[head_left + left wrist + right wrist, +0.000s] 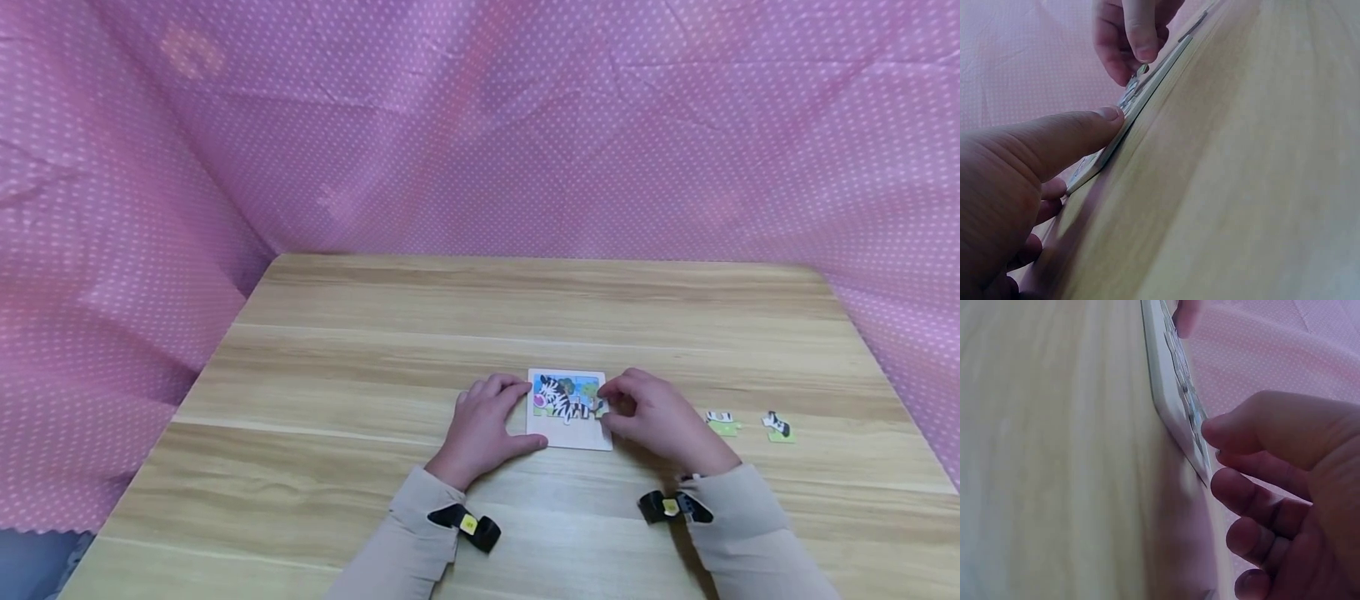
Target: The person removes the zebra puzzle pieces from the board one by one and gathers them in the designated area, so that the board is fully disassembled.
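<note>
The wooden table [330, 392] is being reached over by the left hand [489, 427], fingers spread, and the right hand [660, 417]. Between them, the puzzle board [573, 435] is being touched by the left; at its right edge, a piece [1143, 69] is being pinched by the right.

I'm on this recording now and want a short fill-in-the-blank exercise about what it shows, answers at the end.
1. The striped animal on the puzzle board is a ____.
2. In the head view, the left hand touches the board at its ____ side.
3. Beyond the right hand, ____ loose pieces lie on the table.
4. The pink cloth is patterned with white ____.

Missing words: zebra; left; two; dots.
</note>
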Demonstrator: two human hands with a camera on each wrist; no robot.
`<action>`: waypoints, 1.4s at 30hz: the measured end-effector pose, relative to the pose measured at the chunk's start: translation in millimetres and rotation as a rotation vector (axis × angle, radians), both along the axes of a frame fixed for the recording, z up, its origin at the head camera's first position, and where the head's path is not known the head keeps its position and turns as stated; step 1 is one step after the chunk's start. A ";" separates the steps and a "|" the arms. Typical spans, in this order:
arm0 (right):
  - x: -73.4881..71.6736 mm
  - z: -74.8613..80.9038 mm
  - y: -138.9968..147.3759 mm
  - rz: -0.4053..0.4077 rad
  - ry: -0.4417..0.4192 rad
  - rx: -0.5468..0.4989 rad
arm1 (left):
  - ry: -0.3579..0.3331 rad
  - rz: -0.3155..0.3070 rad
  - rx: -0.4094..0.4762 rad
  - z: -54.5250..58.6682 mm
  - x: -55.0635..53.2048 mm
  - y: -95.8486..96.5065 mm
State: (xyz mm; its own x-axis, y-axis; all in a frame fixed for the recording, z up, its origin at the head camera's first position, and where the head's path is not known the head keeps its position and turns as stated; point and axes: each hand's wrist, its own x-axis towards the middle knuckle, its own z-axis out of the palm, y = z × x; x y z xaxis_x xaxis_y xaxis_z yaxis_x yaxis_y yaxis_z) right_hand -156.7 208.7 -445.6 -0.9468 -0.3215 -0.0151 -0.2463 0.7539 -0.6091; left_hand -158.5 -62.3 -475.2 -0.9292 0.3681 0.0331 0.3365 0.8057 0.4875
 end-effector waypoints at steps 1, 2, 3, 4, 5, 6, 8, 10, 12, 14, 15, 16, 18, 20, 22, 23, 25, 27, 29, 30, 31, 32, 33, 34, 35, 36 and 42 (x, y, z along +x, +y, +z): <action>-0.3 -0.3 -0.4 0.001 0.000 0.001 | 0.001 0.000 0.000 0.2 0.1 -0.1; -0.5 -0.5 -0.9 0.001 -0.001 0.003 | 0.000 0.000 0.001 0.2 0.1 -0.2; -0.7 -0.7 -1.3 0.004 0.000 0.003 | 0.000 0.000 0.003 0.5 0.3 -0.2; -0.9 -1.0 -1.8 0.003 -0.002 0.002 | 0.000 -0.001 0.003 0.7 0.5 -0.1; -1.1 -1.4 -2.4 0.003 -0.002 0.004 | 0.000 -0.001 0.003 0.7 0.5 -0.1; -1.2 -1.6 -2.9 0.002 -0.003 0.003 | 0.000 -0.001 0.003 0.6 0.5 -0.1; -1.5 -2.3 -3.8 0.000 -0.009 0.006 | 0.001 0.000 0.002 0.3 0.5 -0.1; -1.6 -2.7 -4.5 0.000 -0.013 0.016 | 0.004 -0.001 0.007 0.6 0.9 0.1; -1.7 -3.1 -4.8 0.002 -0.017 0.026 | 0.007 -0.001 0.013 0.4 0.9 0.0; -1.9 -3.1 -4.6 0.003 -0.018 0.038 | 0.009 -0.003 0.021 1.1 1.1 0.2; -1.9 -2.8 -4.7 0.003 -0.018 0.043 | 0.010 -0.004 0.025 1.4 1.2 0.2; -2.1 -2.7 -4.8 0.003 -0.020 0.043 | 0.010 -0.003 0.025 1.5 1.2 0.2; -2.4 -2.3 -4.8 0.003 -0.023 0.044 | 0.010 -0.002 0.024 1.6 1.2 0.1; -2.7 -1.8 -4.7 0.004 -0.030 0.042 | 0.010 0.000 0.023 1.7 1.3 0.1; -2.9 -1.1 -4.3 0.003 -0.040 0.039 | 0.008 0.000 0.022 1.9 1.2 0.2; -2.9 -0.5 -4.1 0.001 -0.046 0.035 | 0.007 0.000 0.022 2.2 1.3 0.3; -2.7 0.3 -3.8 -0.005 -0.055 0.023 | 0.005 -0.001 0.024 2.8 1.4 0.6; -2.5 1.0 -4.4 -0.007 -0.050 0.013 | 0.003 -0.002 0.024 3.1 1.2 0.9; -2.3 1.0 -6.3 0.001 -0.033 0.001 | 0.004 -0.003 0.022 3.0 1.3 1.0; -2.2 0.9 -7.6 0.010 -0.021 -0.001 | 0.005 -0.003 0.020 2.7 1.3 0.9; -2.2 0.8 -9.1 0.021 -0.008 -0.002 | 0.007 -0.003 0.019 2.3 1.3 0.9; -2.2 0.8 -10.5 0.036 0.005 -0.003 | 0.010 -0.004 0.017 2.0 1.3 0.9; -2.2 0.6 -11.9 0.051 0.019 -0.002 | 0.012 -0.005 0.016 1.8 1.3 0.9; -2.2 0.4 -13.3 0.060 0.025 0.000 | 0.015 -0.005 0.016 1.5 1.4 0.9; -2.2 0.3 -14.5 0.068 0.031 0.008 | 0.017 -0.005 0.015 1.1 1.3 1.0; -2.3 0.0 -15.4 0.074 0.036 0.016 | 0.019 -0.006 0.016 0.9 1.4 1.0; -2.9 -2.5 -18.2 0.080 0.036 0.062 | 0.019 -0.005 0.015 -0.1 1.6 1.0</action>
